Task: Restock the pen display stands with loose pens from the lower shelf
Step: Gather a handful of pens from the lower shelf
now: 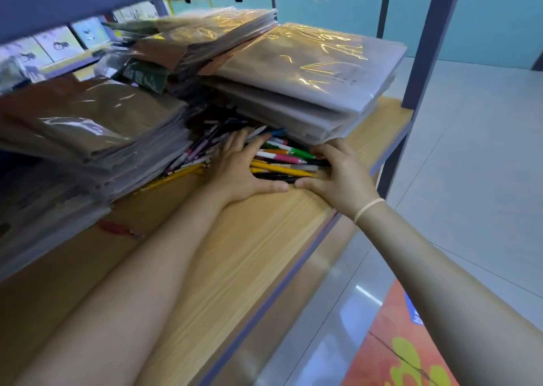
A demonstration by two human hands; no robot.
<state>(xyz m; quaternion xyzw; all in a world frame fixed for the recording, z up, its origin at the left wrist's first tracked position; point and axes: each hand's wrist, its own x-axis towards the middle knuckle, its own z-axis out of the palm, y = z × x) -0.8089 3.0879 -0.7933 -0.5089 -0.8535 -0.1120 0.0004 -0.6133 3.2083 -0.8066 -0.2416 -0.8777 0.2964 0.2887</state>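
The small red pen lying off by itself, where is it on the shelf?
In the head view, the small red pen lies alone on the wooden shelf, left of the left forearm, beside the plastic-wrapped paper stacks, well apart from the loose pen pile.

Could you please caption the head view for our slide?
Left hand and right hand gather loose coloured pens on the wooden shelf.

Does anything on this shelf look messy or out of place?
Yes. The loose pens lie in a jumbled heap on the wooden shelf, wedged between leaning stacks of plastic-wrapped packs. One red pen lies apart near the left stack. Both hands, left hand and right hand, are gathering the heap.
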